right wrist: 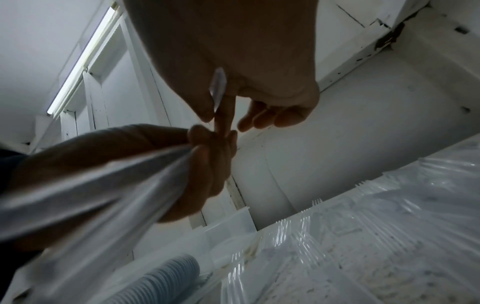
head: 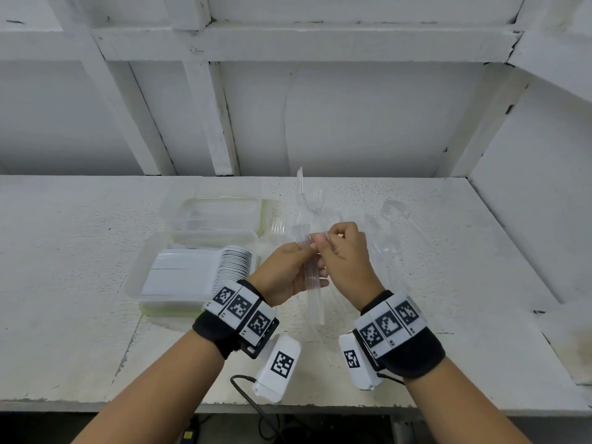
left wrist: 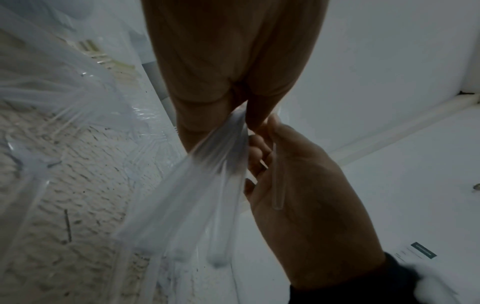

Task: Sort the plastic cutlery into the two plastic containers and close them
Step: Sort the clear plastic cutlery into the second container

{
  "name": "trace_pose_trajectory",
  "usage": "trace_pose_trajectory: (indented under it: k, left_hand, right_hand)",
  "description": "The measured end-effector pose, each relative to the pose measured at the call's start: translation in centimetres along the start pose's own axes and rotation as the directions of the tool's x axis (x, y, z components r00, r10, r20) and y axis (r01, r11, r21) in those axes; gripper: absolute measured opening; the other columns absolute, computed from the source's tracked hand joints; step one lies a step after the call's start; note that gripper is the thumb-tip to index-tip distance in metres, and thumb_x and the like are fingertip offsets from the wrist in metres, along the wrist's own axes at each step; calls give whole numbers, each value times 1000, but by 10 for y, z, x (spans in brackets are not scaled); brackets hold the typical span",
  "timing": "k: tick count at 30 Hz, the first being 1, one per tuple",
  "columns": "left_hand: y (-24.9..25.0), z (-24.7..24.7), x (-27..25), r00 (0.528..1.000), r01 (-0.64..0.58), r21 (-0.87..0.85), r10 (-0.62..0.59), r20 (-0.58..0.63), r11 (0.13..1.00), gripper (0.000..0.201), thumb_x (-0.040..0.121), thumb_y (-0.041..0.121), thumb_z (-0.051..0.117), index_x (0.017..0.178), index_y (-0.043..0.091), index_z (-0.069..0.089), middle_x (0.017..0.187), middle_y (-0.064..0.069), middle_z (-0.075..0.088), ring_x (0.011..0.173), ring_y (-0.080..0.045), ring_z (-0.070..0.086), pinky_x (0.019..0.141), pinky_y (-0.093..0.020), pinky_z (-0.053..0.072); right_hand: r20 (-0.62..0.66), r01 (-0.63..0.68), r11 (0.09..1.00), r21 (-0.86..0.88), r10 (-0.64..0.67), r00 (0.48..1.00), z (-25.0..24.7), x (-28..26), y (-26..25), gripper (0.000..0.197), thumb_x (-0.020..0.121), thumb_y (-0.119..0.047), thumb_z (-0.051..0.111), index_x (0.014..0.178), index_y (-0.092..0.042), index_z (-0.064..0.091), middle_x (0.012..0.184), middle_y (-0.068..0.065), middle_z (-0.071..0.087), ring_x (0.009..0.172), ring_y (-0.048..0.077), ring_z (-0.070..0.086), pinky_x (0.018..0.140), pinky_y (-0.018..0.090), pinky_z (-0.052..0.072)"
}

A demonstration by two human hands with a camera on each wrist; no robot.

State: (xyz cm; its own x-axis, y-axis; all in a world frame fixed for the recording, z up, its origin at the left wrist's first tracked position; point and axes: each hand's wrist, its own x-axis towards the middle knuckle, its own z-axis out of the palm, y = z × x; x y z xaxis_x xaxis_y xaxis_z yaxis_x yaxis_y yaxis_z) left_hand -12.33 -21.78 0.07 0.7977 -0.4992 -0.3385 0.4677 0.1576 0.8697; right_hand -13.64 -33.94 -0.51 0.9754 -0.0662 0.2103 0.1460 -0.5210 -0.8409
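Observation:
Both hands meet above the white table (head: 80, 235). My left hand (head: 298, 261) grips a bundle of clear plastic forks (head: 312, 280), handles pointing toward me and tines up at the far end. The bundle (left wrist: 202, 195) fans out blurred in the left wrist view. My right hand (head: 330, 243) pinches a single clear piece (right wrist: 218, 88) at the top of that bundle. To the left stand two clear open containers: the near container (head: 141, 283) holds a row of stacked white spoons (head: 234, 267), while what the far container (head: 173, 213) holds is unclear.
More clear cutlery (head: 387, 232) lies loose on the table to the right of and beyond my hands. A white wall with beams rises behind the table. A black cable (head: 246, 392) hangs over the front edge. A wall closes the right side.

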Motion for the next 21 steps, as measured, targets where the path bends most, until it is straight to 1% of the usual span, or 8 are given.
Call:
trace_pose_trajectory:
  k: [1,3,6,9,11,13,17,21]
  left_hand:
    - [0,0,0,1000,2,-14,-3,-20,1000,23,100,19,37,94,6,55,66,-1,55,61,-11,56,61,-24,54]
    - [-2,-2,0,997,-11,-41,8,-79,999,20,100,15,37,89,9,53,57,3,50,50,-8,50,51,-20,47]
    - [-3,-6,0,988,-70,-74,59,-143,995,19,100,15,38,92,9,54,59,0,53,53,-11,54,53,-21,48]
    - [-1,-7,1,984,-120,-144,99,-147,982,20,100,14,39,93,6,55,81,-9,68,77,-17,67,70,-30,57]
    - [0,-6,2,985,-135,-179,113,-129,975,22,100,14,37,97,4,57,96,-12,68,91,-19,67,79,-34,56]
    - [1,-5,1,986,-145,-182,126,-111,972,26,100,14,36,105,2,58,99,-12,66,91,-19,65,79,-33,56]
    - [2,-7,2,987,-128,-204,104,-124,971,29,100,15,36,116,3,56,100,-8,66,87,-16,65,78,-29,55]
    - [4,-10,3,985,-132,-173,109,-133,976,26,100,17,37,110,6,58,109,-7,65,89,-16,65,81,-33,52]
  right_hand:
    - [1,8,1000,-17,-8,1000,-4,0,-3,26,97,-29,44,97,-19,68,87,-12,43,98,22,52,88,29,45]
    - [-12,-21,1000,0,21,1000,-13,0,-8,31,99,-27,39,123,-16,55,82,-7,49,83,13,52,69,10,40]
    - [-25,-61,994,87,64,998,-19,-3,-12,35,98,-31,39,129,-16,35,68,8,51,57,11,48,51,20,39]
    - [-34,-13,999,49,15,999,-11,-9,-5,27,100,-26,34,124,-15,39,56,-3,43,41,2,43,46,15,35]
    - [-11,9,1000,23,-8,1000,-4,-12,-1,25,100,-26,34,122,-15,43,62,-8,50,47,-1,48,49,12,37]
    - [25,54,999,-4,-54,998,4,-17,0,27,100,-27,34,122,-16,47,75,-11,57,62,-1,55,58,13,43]
    - [35,133,991,-29,-132,991,12,-21,5,25,99,-24,35,114,-15,52,90,-4,62,81,10,60,72,31,52]
    - [137,90,992,85,-101,985,11,-21,3,27,99,-21,39,124,-21,49,88,-17,57,82,-4,57,73,12,44]
